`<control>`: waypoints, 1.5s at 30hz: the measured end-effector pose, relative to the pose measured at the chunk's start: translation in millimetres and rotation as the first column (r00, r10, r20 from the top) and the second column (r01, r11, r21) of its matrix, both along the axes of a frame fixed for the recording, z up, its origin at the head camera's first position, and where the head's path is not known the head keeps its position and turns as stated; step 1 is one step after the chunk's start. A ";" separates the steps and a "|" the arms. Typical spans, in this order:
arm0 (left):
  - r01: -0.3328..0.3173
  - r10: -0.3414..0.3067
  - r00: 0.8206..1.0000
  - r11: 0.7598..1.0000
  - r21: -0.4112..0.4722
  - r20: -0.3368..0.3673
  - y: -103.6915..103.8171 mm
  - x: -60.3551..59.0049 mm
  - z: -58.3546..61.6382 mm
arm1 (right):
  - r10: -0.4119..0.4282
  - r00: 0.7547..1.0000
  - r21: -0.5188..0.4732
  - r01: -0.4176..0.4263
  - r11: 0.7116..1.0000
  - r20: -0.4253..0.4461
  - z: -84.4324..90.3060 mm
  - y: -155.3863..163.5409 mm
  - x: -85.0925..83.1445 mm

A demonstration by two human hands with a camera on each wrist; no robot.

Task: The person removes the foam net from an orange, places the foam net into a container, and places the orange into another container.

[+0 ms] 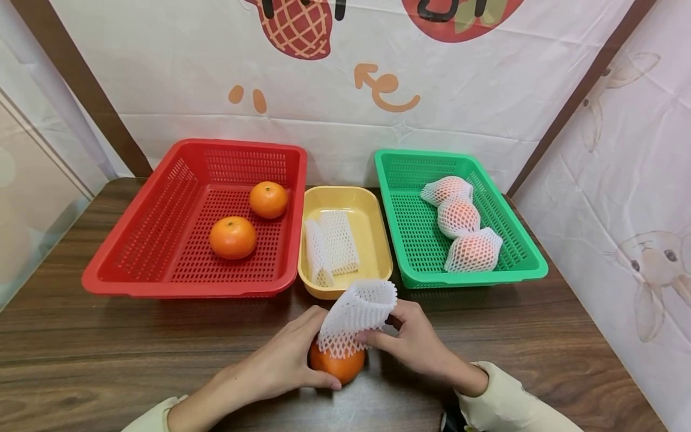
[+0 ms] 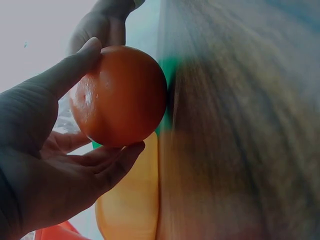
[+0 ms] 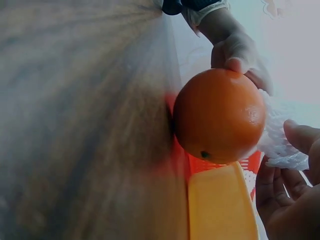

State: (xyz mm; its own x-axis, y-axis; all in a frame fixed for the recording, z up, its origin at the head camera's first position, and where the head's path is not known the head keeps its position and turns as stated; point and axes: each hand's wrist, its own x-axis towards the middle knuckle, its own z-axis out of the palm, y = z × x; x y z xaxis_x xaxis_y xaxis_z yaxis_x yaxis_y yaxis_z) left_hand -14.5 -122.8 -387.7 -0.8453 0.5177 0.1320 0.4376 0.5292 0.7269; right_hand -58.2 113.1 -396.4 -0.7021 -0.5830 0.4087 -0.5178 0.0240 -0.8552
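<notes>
Both hands meet low over the wooden table (image 1: 108, 348), where the left hand (image 1: 281, 363) curls its fingers around the orange (image 1: 337, 365) while the right hand (image 1: 415, 342) pinches the white foam net (image 1: 356, 315) sitting on top of it, open end down.

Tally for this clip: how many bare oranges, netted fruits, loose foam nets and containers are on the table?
Bare oranges: 3, two in the red basket, at and, one in the left hand at
Netted fruits: 3
Foam nets: 3, two in the yellow tray, one in the right hand
Containers: 3, with the green basket
Total: 12
</notes>
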 end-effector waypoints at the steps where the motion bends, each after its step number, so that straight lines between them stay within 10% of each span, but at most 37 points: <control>1: -0.004 0.004 1.000 1.000 0.001 -0.001 0.3 -0.3 0.0 | -0.001 1.000 -0.004 0.001 1.000 0.009 1.4 0.8 -0.4; 15: -0.029 0.030 0.999 0.999 0.033 -0.029 1.8 7.7 6.5 | -0.092 0.994 0.052 0.088 0.995 0.062 33.3 12.5 -11.8; 29: -0.056 0.087 0.983 0.980 0.190 -0.161 -15.0 8.5 28.6 | -0.120 0.969 0.198 0.076 0.977 0.218 72.2 11.0 -58.0; 45: -0.322 0.356 0.894 0.933 0.162 -0.272 -60.1 -11.2 87.6 | -0.190 0.950 0.347 0.096 0.933 0.248 75.8 -24.9 -100.1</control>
State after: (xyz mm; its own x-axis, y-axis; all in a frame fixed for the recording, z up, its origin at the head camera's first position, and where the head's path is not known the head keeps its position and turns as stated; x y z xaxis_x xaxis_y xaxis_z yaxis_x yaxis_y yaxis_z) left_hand -25.7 -182.9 -300.1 -0.8815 0.1742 0.4389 0.4470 0.6077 0.6564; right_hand -158.3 88.2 -320.7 -0.8443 -0.5359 -0.0069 -0.2355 0.3825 -0.8935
